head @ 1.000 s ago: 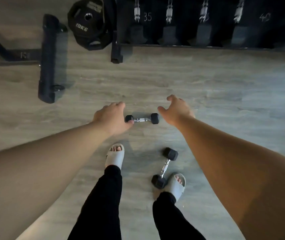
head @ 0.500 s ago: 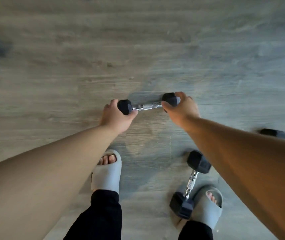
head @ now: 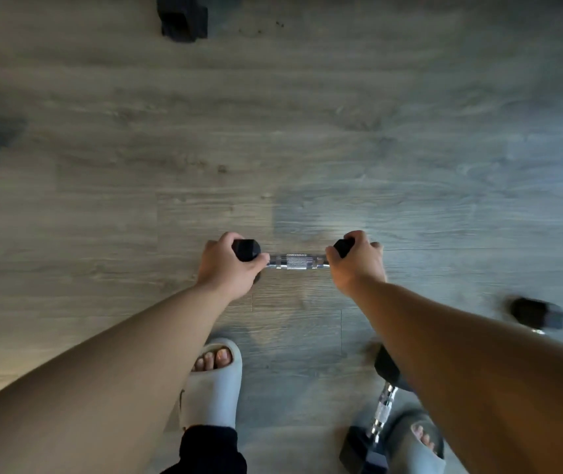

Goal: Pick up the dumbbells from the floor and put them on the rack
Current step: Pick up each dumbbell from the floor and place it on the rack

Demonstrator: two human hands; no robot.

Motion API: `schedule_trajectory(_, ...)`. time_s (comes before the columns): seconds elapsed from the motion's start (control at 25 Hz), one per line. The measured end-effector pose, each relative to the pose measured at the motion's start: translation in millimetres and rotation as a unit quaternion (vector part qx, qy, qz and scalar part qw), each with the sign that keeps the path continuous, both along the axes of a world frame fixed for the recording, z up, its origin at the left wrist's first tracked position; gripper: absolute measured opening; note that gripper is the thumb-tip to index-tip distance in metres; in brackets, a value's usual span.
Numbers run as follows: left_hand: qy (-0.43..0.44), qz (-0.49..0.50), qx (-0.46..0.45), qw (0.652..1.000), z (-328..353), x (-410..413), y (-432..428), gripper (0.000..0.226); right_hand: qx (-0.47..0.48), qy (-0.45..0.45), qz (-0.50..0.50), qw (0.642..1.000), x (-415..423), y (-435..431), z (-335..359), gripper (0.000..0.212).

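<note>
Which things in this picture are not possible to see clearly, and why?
All in the head view:
- Dumbbell ends: covered by the left hand and right hand.
- Second dumbbell: upper end behind the right forearm.
- Third dumbbell: blurred, mostly behind the same forearm.
- Rack: not in view; only a dark foot cut by the top edge.

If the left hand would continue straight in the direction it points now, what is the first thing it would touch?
The left hand already grips the left head of the dumbbell, so that is met first. Past it, the line up and slightly right crosses only bare floor; the dark base seems left of it, though depth is unclear.
</note>
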State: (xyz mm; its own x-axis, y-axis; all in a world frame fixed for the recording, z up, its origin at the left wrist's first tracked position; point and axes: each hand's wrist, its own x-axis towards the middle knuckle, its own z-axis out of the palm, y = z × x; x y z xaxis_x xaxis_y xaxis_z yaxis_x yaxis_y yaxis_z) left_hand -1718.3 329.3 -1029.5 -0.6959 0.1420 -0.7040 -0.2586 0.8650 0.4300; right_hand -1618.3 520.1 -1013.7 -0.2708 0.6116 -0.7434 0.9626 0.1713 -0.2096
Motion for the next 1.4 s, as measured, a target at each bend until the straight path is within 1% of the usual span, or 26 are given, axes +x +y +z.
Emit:
schedule_trajectory(0.12,0.026,-0.011,0.004,1.0,91,-19,5,0.047,-0.011,0.023,-0.058,0.998,-6,-6,97,0.044)
schedule_trajectory(0.2,0.031,-0.021,0.017,0.999,166,-38,12,0.048,-0.003,0.046,-0.095,0.994,-14,-5,171,0.043)
schedule_trajectory(0.4,0.091,-0.099,0.046,0.99,389,-107,32,0.047,0.012,0.103,-0.193,0.976,-54,-10,377,0.038)
schedule_trajectory(0.48,0.113,-0.126,0.054,0.984,476,-137,37,0.05,0.014,0.125,-0.23,0.965,-76,-13,456,0.036)
schedule_trajectory(0.6,0.146,-0.137,0.067,0.978,572,-177,49,0.063,0.016,0.171,-0.292,0.941,-107,-18,539,0.036)
schedule_trajectory(0.68,0.175,-0.137,0.076,0.972,622,-204,62,0.064,0.005,0.198,-0.331,0.923,-129,-17,578,0.039)
schedule_trajectory(0.76,0.205,-0.157,0.083,0.963,656,-230,81,0.061,-0.021,0.226,-0.372,0.9,-152,-11,604,0.043)
schedule_trajectory(0.88,0.23,-0.197,0.087,0.949,686,-270,119,0.061,-0.051,0.264,-0.442,0.856,-185,12,621,0.045)
schedule_trajectory(1.0,0.244,-0.225,0.097,0.938,700,-309,167,0.059,-0.078,0.3,-0.512,0.801,-218,41,623,0.041)
schedule_trajectory(1.12,0.259,-0.275,0.089,0.922,710,-347,222,0.056,-0.13,0.294,-0.564,0.76,-253,82,615,0.04)
schedule_trajectory(1.16,0.261,-0.295,0.08,0.916,713,-359,239,0.057,-0.141,0.293,-0.574,0.752,-265,94,614,0.04)
schedule_trajectory(1.24,0.268,-0.326,0.065,0.904,719,-383,273,0.058,-0.146,0.298,-0.578,0.745,-289,122,615,0.04)
schedule_trajectory(1.4,0.29,-0.369,0.071,0.88,731,-429,329,0.06,-0.142,0.297,-0.582,0.743,-335,165,609,0.043)
